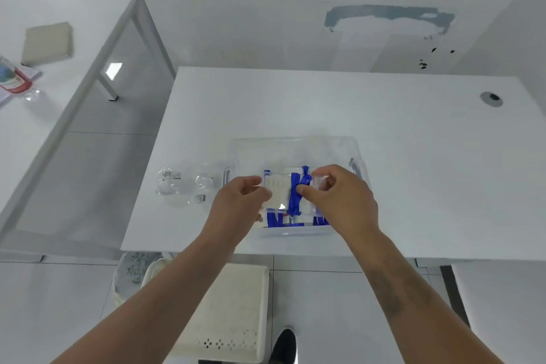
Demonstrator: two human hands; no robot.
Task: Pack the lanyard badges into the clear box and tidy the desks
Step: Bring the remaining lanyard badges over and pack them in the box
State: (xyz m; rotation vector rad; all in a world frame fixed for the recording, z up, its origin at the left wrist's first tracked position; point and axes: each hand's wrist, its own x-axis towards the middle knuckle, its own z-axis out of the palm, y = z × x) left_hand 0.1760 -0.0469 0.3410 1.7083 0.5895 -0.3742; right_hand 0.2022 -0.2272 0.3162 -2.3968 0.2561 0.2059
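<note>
Lanyard badge (277, 190), a clear card sleeve wrapped with blue strap (297, 195), is held just above the clear box (295, 145) by both hands. The left hand (236, 201) pinches the sleeve's left edge with curled fingers, and the right hand (339, 195) has its fingers curled round the strap and the sleeve's right side. More blue straps (277, 220) lie inside the box against its near wall. The box sits on the white surface (413, 156) close to the near edge, with bare room behind it and wide bare room to its right, out to a round cable port (491, 98) near the far right corner. Crumpled clear plastic bags (183, 186) lie just beside the box's left wall, near the surface's left edge. A gap of floor separates this surface from a second one (59, 38) on the left. A cream stool (233, 310) stands below the near edge.
</note>
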